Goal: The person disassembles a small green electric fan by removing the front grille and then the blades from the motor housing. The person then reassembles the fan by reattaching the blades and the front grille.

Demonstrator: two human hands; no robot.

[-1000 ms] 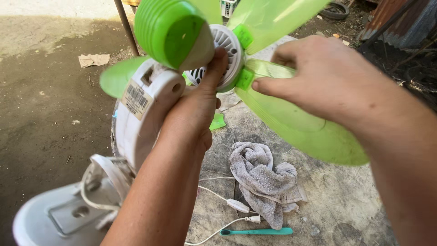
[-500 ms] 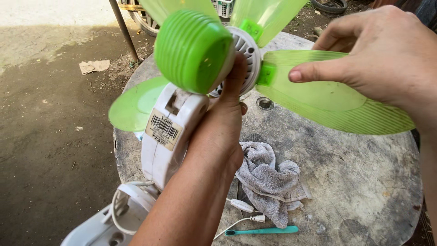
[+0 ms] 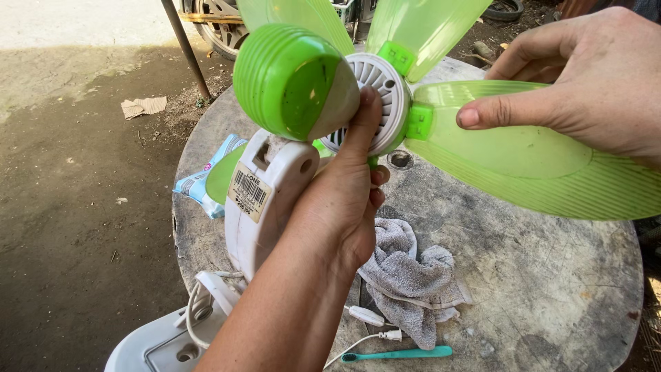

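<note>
I hold a small electric fan over a round stone table [image 3: 551, 289]. Its green motor housing [image 3: 286, 79] faces me, with a white grille behind it and a white neck [image 3: 265, 200] bearing a barcode sticker. My left hand [image 3: 344, 200] grips the fan at the motor, fingers pressed on the white grille. My right hand [image 3: 585, 83] pinches a translucent green blade [image 3: 537, 158] near its hub, thumb on top. Two more green blades rise toward the top edge. The white fan base [image 3: 158, 344] and its coiled cord sit at the lower left.
A grey rag [image 3: 413, 275] lies on the table, with a teal toothbrush [image 3: 399, 355] and a white cable in front of it. A blue-and-white packet [image 3: 203, 179] rests at the table's left edge. Dirt ground spreads to the left, with a metal pole [image 3: 186, 48] and a wheel behind.
The fan has come up and nearer the camera, its motor housing now more central. My right hand stays on the blade and my left hand stays on the motor.
</note>
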